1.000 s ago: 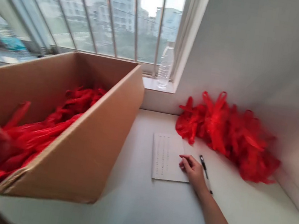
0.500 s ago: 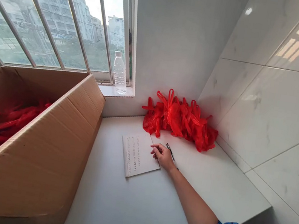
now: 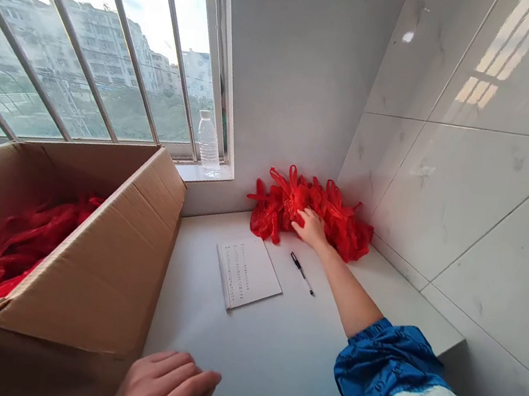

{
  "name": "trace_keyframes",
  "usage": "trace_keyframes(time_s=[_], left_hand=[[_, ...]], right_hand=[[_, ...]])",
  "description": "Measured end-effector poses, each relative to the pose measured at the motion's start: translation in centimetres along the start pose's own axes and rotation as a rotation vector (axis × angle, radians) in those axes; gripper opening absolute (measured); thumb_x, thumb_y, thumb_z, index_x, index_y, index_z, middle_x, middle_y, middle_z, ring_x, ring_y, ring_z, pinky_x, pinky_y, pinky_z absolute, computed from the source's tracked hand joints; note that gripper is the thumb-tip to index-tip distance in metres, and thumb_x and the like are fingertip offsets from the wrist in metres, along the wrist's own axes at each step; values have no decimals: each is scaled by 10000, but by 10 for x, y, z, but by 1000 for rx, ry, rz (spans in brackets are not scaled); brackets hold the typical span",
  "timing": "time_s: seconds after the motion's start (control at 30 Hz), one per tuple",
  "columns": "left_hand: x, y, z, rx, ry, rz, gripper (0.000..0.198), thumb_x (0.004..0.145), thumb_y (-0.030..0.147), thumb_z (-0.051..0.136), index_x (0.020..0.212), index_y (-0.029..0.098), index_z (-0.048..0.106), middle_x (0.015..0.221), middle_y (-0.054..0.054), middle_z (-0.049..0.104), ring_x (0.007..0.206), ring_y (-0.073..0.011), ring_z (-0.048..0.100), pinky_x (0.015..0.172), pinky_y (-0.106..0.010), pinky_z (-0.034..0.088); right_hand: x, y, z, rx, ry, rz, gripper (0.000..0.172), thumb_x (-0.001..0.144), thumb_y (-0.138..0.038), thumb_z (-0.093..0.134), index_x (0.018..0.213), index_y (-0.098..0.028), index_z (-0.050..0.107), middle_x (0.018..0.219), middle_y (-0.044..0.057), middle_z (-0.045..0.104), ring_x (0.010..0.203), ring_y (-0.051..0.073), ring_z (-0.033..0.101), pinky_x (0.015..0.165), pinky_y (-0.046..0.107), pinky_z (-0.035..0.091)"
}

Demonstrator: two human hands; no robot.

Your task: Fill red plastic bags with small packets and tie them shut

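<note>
Along the left of the white counter (image 3: 201,336), a corrugated cardboard carton (image 3: 91,291) stood open at nine o'clock, its tall walls penning a loose mass of thin red plastic bags (image 3: 17,251). Just beside its near corner, at six o'clock, the left hand (image 3: 164,387) hung half-curled, holding nothing. At eleven o'clock, a clear plastic bottle (image 3: 208,145) stood on the window sill (image 3: 202,175). Mid-counter lay a paper notepad (image 3: 246,273) bearing columns of small text, a black pen (image 3: 301,273) just right of it. At one o'clock, the right hand (image 3: 311,227) pressed with fingers spread onto a heap of red bags (image 3: 352,236), slumped into the corner against glossy marble-look tiles (image 3: 492,229), which propped it up; whether it had hold of any, I could not tell.
</note>
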State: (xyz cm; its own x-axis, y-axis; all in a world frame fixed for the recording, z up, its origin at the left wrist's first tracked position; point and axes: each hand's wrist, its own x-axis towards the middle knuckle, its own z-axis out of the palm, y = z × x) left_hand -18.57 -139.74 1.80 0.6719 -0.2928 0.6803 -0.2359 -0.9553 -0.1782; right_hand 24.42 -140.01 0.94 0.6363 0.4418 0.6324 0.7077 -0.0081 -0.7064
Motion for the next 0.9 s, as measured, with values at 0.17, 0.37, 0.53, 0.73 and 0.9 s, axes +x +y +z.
trace_keyframes(time_s=[0.17, 0.37, 0.53, 0.73, 0.9], left_hand=[[-8, -16, 24, -161, -70, -308, 130, 913, 104, 554, 928, 204, 635, 608, 23, 612, 524, -96, 548, 521, -215, 402], [13, -48, 67, -885, -195, -1072, 350, 934, 507, 556, 1033, 189, 661, 897, -69, 724, 760, -158, 664, 643, -246, 536], [39, -80, 108, -1438, 113, -1499, 527, 855, 579, 648, 1231, 216, 579, 1216, -142, 675, 1038, -238, 671, 764, -350, 598], [29, -102, 133, -1306, 560, -1482, 410, 744, 327, 817, 1089, 199, 635, 1164, -73, 680, 923, -159, 679, 727, -241, 566], [16, -109, 138, -1191, 594, -1316, 521, 708, 322, 825, 1164, 211, 600, 1208, -82, 659, 1013, -197, 666, 813, -301, 563]], right_hand=[[0, -23, -46, 420, 124, 34, 412, 900, -503, 521, 1089, -194, 717, 1188, 87, 709, 1174, 231, 617, 1040, 385, 454], [-40, -59, -34, 1142, -144, 324, 333, 785, -517, 692, 915, -215, 745, 969, 42, 758, 1022, 253, 681, 889, 376, 542], [-74, -62, 7, 1300, -314, 410, 281, 770, -488, 711, 851, -220, 726, 946, 29, 759, 986, 246, 688, 875, 367, 551], [-107, -34, 31, 1155, -420, 418, 358, 720, -365, 793, 1036, -249, 671, 1104, 21, 723, 1019, 212, 679, 895, 352, 553], [-115, -34, 23, 858, -332, 166, 420, 749, -260, 740, 1152, -256, 623, 1240, 40, 652, 1147, 198, 614, 990, 353, 502]])
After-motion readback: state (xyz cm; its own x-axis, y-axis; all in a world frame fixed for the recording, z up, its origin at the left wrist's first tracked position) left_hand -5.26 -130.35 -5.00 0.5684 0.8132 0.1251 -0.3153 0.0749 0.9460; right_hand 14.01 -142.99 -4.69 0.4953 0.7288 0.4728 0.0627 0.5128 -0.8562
